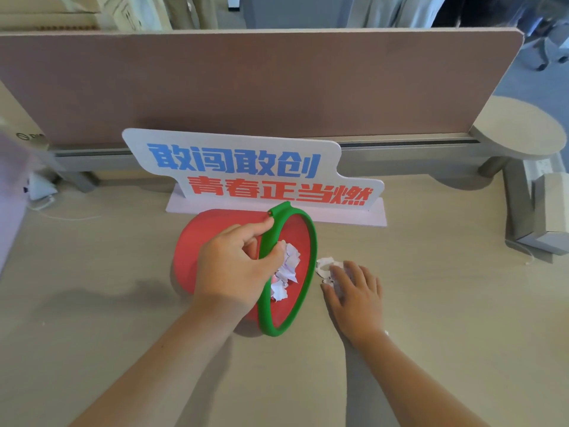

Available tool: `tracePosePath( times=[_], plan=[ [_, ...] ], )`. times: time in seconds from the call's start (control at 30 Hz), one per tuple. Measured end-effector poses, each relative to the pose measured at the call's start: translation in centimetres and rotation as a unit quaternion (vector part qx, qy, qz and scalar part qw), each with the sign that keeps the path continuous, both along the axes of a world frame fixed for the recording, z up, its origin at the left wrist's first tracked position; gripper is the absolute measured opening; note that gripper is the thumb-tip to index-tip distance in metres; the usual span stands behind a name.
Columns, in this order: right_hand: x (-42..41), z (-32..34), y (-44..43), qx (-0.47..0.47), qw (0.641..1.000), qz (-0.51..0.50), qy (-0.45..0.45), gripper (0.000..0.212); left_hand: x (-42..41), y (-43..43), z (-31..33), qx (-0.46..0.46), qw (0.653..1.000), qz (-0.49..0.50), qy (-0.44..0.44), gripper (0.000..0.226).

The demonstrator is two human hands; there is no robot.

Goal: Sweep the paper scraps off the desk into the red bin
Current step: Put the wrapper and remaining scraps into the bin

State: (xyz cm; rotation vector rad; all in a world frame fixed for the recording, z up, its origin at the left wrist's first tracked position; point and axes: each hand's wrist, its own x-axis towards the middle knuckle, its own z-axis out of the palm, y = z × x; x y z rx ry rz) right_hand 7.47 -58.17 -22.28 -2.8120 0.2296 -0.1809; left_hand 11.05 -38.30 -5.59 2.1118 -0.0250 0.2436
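The red bin (197, 241) with a green rim (309, 241) lies tipped on its side on the desk, mouth facing right. My left hand (237, 263) grips its rim at the top, fingers curled over the green ring. Crumpled white paper scraps (288, 272) sit inside the bin. My right hand (354, 291) lies flat on the desk just right of the mouth, fingers spread and resting on a few white paper scraps (324, 265) that touch the rim.
A white sign with blue and red characters (246, 171) stands right behind the bin. A brown partition (246, 81) closes the desk's far side. A grey box (551, 217) sits at the right edge, a white cable (55, 215) at the left.
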Motion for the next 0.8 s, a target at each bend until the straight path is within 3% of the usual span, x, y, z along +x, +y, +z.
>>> tracePosePath(
  times=[0.17,0.33,0.43,0.53,0.67,0.8],
  plan=[
    [-0.1,-0.2,-0.1,0.019,0.998,0.031,-0.047,0.025,0.2,0.6,0.0,-0.02,1.0,0.021,0.003,0.035],
    [-0.1,0.4,0.3,0.017,0.999,0.032,0.026,0.028,-0.4,1.9,0.2,-0.035,0.998,0.048,0.011,0.033],
    [1.1,2.3,0.3,0.144,0.981,-0.081,0.101,0.034,-1.3,2.5,0.5,-0.058,0.996,0.057,0.025,0.03],
    [1.3,6.8,0.7,0.294,0.938,-0.163,0.086,0.035,-2.3,3.0,1.0,-0.093,0.993,0.064,0.047,0.028],
    [0.6,13.9,5.0,0.385,0.914,-0.123,-0.018,0.035,-3.3,3.2,1.7,-0.135,0.985,0.076,0.07,0.023],
    [1.1,16.6,9.4,0.429,0.902,-0.031,-0.024,0.036,-4.1,2.7,2.2,-0.154,0.982,0.073,0.077,0.025]
  ],
)
